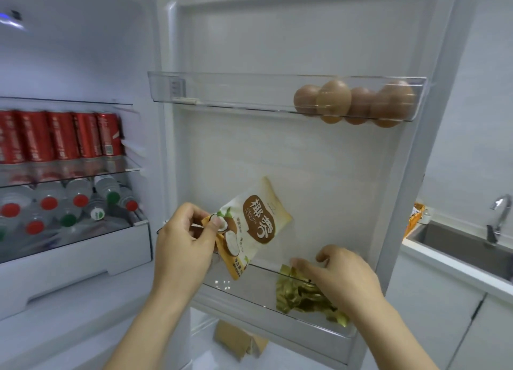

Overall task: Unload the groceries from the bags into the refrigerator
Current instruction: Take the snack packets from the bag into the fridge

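Observation:
The refrigerator stands open, its door (305,50) swung out ahead of me. My left hand (186,239) pinches the corner of a white and orange packet of desiccated coconut (252,225), held tilted just above the lower door bin (249,294). My right hand (341,275) reaches into that bin, fingers curled on a clear bag of green-gold snacks (299,294) lying inside it. Brown eggs (355,103) fill the right end of the upper door bin (222,92).
Red cans (61,136) line a glass shelf inside the refrigerator, and water bottles (69,205) lie in the drawer below. A brown paper bag (238,342) sits on the floor under the door. At right a counter holds a steel sink (458,244) and tap (497,219).

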A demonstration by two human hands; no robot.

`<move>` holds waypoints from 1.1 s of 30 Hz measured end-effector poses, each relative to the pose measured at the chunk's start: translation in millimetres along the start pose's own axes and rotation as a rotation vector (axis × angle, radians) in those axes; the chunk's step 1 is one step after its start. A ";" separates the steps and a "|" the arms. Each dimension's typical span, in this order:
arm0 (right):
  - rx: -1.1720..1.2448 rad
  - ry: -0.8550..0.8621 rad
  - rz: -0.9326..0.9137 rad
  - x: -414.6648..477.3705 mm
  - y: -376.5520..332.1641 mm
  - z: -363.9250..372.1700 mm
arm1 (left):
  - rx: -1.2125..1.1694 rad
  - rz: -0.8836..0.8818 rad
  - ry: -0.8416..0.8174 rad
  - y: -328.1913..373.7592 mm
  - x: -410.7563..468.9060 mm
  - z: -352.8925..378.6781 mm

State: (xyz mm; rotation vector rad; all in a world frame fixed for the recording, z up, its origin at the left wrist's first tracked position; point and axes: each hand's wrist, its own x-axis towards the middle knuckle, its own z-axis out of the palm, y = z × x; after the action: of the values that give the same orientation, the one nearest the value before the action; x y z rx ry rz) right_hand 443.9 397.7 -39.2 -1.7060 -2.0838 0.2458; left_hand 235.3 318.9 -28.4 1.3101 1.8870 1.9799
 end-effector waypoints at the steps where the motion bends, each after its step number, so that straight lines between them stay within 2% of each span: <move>1: 0.025 0.031 -0.026 0.0 -2.8 -0.5 | -0.006 0.002 -0.004 0.0 -1.0 -1.3; 3: 0.187 0.100 -0.099 1.7 -11.4 -3.1 | -0.025 0.003 -0.010 0.7 -3.0 -4.3; 5: 0.424 0.040 -0.147 9.4 -23.8 -7.5 | -0.050 -0.002 -0.012 2.2 -4.9 -7.5; 11: 0.803 -0.511 -0.061 29.8 -47.2 -12.8 | -0.082 -0.008 -0.030 3.0 -12.0 -15.7; 13: 0.868 -0.636 -0.063 28.1 -48.7 -7.5 | -0.102 -0.016 -0.032 2.7 -13.5 -18.2; 15: 0.944 -0.689 -0.079 25.3 -52.0 -1.3 | -0.141 -0.034 -0.045 3.3 -14.2 -19.9; 19: 1.133 -0.635 -0.049 24.2 -58.0 6.7 | -0.209 -0.052 -0.078 6.7 -14.3 -22.1; 22: 1.173 -0.565 -0.068 24.4 -58.4 7.3 | -0.249 -0.078 -0.137 10.2 -13.7 -24.3; 25: 1.160 -0.481 -0.115 24.4 -57.2 5.3 | -0.232 -0.121 -0.186 13.1 -9.8 -27.0; 29: 1.067 -0.375 -0.209 24.4 -56.8 1.7 | -0.044 -0.158 -0.298 10.2 3.5 -30.0; 33: 1.005 -0.356 -0.276 24.9 -59.4 1.2 | 0.029 -0.150 -0.361 11.9 18.3 -28.1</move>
State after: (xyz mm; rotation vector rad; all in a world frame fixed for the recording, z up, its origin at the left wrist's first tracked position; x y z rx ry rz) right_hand 387.0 408.4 -11.0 -0.7919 -1.8426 1.3139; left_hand 211.7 305.9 -5.1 1.3769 1.7859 1.5279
